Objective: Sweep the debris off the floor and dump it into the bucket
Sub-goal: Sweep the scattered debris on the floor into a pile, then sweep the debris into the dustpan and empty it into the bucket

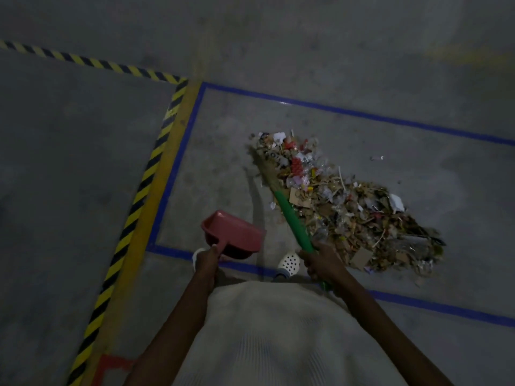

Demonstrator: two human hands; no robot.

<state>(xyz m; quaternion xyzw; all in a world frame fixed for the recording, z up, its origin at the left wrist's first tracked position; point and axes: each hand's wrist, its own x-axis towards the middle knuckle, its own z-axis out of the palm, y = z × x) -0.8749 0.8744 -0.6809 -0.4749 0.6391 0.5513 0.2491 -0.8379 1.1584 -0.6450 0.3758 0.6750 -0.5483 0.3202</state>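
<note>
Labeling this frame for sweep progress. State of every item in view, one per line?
pink dustpan: held by its handle in left hand, empty as far as visible
broom: held in right hand, bristles at the pile's far left edge
debris pile: gathered on the floor inside the blue tape, not yet scooped
bucket: not in view

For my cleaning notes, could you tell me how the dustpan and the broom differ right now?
The dustpan is pink and held off the floor; the broom has a green handle and its bristles touch the debris. The left hand holds the dustpan, the right hand the broom.
</note>
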